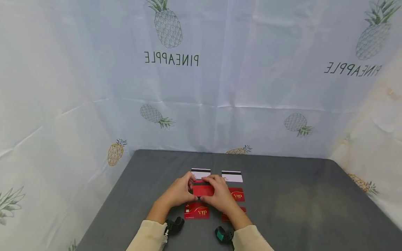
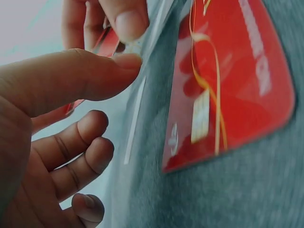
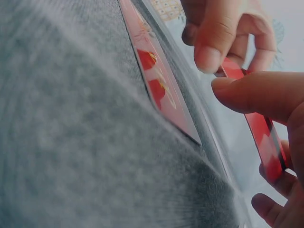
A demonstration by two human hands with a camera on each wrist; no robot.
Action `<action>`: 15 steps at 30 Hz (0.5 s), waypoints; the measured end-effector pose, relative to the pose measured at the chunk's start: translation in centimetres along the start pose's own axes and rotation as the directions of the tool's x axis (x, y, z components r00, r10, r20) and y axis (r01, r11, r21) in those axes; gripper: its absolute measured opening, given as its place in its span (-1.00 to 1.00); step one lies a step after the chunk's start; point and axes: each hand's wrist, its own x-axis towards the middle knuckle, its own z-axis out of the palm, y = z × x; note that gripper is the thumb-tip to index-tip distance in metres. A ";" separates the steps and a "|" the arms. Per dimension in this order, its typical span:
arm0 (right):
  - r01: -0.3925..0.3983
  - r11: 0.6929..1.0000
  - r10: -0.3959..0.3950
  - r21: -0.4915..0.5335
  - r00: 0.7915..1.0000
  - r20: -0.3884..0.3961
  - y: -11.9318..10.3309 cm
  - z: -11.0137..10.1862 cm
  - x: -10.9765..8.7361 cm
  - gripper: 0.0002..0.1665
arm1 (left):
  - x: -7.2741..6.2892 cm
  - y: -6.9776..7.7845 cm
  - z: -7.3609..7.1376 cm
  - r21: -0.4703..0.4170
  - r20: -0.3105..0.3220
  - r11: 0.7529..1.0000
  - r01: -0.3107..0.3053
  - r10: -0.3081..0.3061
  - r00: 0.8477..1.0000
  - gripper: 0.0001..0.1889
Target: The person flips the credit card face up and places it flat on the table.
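Note:
A red card with a dark stripe (image 1: 202, 190) is held up between both hands above the table. My left hand (image 1: 180, 191) pinches its left side, thumb at the lower edge and index finger at the upper corner. On the other side, my right hand (image 1: 221, 195) grips it the same way, the two thumb tips close together. Below the hands lies a red VIP card (image 1: 196, 211), also large in the left wrist view. Another red VIP card (image 1: 237, 194) lies beside the right hand, and the right wrist partly hides a further red card (image 1: 225, 218).
Behind the hands lie two white cards with black stripes, one at left (image 1: 201, 174) and one at right (image 1: 232, 177). The dark grey table (image 1: 282, 209) extends to both sides. A pineapple-print curtain (image 1: 235, 80) hangs behind it. Black straps (image 1: 175, 225) sit at the wrists.

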 end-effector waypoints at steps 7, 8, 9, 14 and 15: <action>0.070 0.996 -0.071 -0.063 0.997 -0.010 -0.2 -0.2 0.2 -0.27 | 0.3 0.9 0.1 0.027 0.008 0.999 -0.037 0.037 0.999 -0.45; 0.079 0.995 -0.079 -0.066 0.997 -0.011 -0.3 -0.3 0.2 -0.28 | 0.4 1.0 0.1 0.033 0.008 0.999 -0.037 0.037 0.999 -0.45; 0.083 0.994 -0.084 -0.071 0.996 -0.010 -0.3 -0.3 0.2 -0.29 | 0.4 1.0 0.1 0.039 0.008 0.999 -0.038 0.038 0.999 -0.46; 0.088 0.990 -0.090 -0.109 0.996 -0.012 -0.3 -0.1 -0.1 -0.33 | 0.1 0.9 0.2 0.055 0.014 0.998 -0.026 0.025 1.000 -0.47; 0.088 0.989 -0.091 -0.120 0.996 -0.017 -0.3 -0.1 -0.2 -0.33 | 0.1 0.8 0.3 0.051 0.016 0.998 -0.023 0.022 1.000 -0.48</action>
